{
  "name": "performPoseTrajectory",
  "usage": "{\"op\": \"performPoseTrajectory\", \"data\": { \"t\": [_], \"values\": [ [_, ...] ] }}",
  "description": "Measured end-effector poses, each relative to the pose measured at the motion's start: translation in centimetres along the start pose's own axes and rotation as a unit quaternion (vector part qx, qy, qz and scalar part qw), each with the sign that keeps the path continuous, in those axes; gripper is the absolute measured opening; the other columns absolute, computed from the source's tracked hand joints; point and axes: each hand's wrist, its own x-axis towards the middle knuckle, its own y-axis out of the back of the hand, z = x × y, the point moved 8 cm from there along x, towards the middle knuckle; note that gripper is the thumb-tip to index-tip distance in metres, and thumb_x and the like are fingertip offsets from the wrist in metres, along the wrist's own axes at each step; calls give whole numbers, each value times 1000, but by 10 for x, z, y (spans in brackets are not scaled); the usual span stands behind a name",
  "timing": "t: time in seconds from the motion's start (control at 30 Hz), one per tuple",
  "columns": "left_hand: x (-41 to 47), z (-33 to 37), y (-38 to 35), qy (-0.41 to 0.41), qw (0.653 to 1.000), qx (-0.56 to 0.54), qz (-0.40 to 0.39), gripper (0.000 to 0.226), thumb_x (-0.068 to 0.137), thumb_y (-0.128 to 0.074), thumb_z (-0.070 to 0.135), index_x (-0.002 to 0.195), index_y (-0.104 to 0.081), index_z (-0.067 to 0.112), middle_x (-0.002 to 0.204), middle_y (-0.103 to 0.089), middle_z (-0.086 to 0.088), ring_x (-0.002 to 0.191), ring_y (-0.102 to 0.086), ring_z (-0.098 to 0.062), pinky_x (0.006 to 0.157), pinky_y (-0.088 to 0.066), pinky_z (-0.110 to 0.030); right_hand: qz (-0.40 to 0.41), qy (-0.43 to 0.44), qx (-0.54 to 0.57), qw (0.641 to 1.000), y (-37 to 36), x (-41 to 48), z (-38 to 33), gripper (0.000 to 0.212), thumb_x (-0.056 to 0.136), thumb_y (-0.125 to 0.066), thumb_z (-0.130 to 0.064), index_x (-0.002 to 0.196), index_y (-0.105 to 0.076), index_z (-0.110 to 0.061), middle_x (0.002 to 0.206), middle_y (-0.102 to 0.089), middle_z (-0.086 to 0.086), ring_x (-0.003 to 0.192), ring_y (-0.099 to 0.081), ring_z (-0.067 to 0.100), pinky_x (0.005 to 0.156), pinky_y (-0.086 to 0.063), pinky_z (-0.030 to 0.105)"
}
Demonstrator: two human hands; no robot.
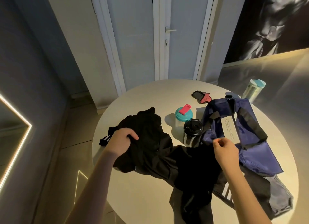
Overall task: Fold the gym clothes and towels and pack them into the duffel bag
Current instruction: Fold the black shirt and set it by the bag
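A person stands at a round, smooth cream table [147, 198], sorting a rumpled heap of soft black gym clothes [150, 123] that sprawls from the table's left rim across to its near edge. The left hand [123, 140] grips a bunched fold at the heap's left side, fingers curled into the matte cloth, just beside a hem with white stripes [105, 138]. The right hand [225, 150] hovers over the seam where a second black garment [192, 170] meets the duffel bag [260, 157], thumb and forefinger pressed together; whether they pinch fabric cannot be told. The bag, navy nylon with black webbing straps [249, 122] and a pale printed label [231, 130], lies slumped on the right half of the table, with a limp grey cloth [280, 195] trailing from beneath it toward the near right rim. Between heap and bag stand a shaker with a teal lid and pink cap [184, 113] and, touching the bag, a clear bottle with a glossy black lid [192, 130]. A black-and-pink glove [201, 96] lies flat farther back, and a translucent tumbler [253, 90] stands near the far right edge. Bare tabletop shows along the far side and the near left, below the left forearm.
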Motion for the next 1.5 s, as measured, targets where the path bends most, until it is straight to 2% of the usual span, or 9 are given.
{"op": "performPoseTrajectory", "data": {
  "t": [0.13,0.23,0.37,0.53,0.7,0.87,1.1,1.27,1.5],
  "values": [
    [-5,-14,-26,42,998,14,-52,28,94,-46,4,101,-66,22,121,-57,2,116,-49,-13,103,-33,-24,-72,83,-227,968,-39,-18,-4,16,87,-59,-25,97,-69,-17,102,-62,9,97,-56,30,79,-49,39],
    [-10,-7,-37,18,996,-57,-65,30,92,-53,3,103,-61,29,114,-60,9,112,-53,-7,105,-39,-26,-225,136,-49,964,-87,-54,-33,32,86,-66,-32,115,-62,-20,113,-57,-5,108,-53,15,89,-44,28],
    [-11,28,-33,-44,989,-125,-65,27,88,-62,7,99,-62,32,103,-64,12,103,-59,-1,98,-47,-24,-394,165,96,899,-136,-97,-81,45,88,-64,-30,130,-49,-28,118,-56,-19,109,-53,-1,90,-44,15],
    [-7,56,-11,-88,989,-116,-32,22,85,-68,18,103,-64,28,101,-64,12,99,-60,0,90,-46,-18,-319,186,134,920,-117,-82,-106,9,88,-64,-22,94,-65,-16,88,-67,9,83,-64,22,79,-52,40],
    [-3,57,-22,-87,982,71,-153,13,79,-72,26,89,-68,19,86,-67,3,83,-63,-8,80,-50,-24,-361,222,100,900,-88,-72,-119,8,90,-60,-13,89,-68,-15,76,-66,-4,72,-61,5,70,-49,19],
    [11,72,-1,-92,994,-5,-60,8,88,-63,28,81,-63,25,83,-63,3,80,-60,-7,75,-46,-24,-315,177,132,923,-57,-53,-109,18,96,-48,-9,99,-65,-15,86,-64,9,80,-59,16,76,-47,29],
    [12,80,-14,-90,972,71,-204,27,79,-72,35,89,-68,10,87,-67,-11,79,-67,-20,80,-54,-38,-205,112,232,944,-9,-29,-88,29,96,-42,-4,99,-65,-23,100,-67,6,98,-61,26,82,-51,35],
    [13,95,6,-90,990,-16,-109,19,90,-61,33,89,-68,15,89,-66,-8,83,-64,-20,83,-50,-38,-146,35,343,927,17,-17,-67,29,93,-44,0,99,-66,-18,104,-66,8,102,-59,26,86,-48,34],
    [-1,139,-5,-146,974,-95,-143,19,90,-61,25,99,-69,11,99,-68,-10,92,-64,-18,88,-50,-32,-162,112,216,956,14,-25,-82,30,89,-54,0,110,-59,-21,113,-63,0,107,-58,16,90,-46,29]
  ]
}}
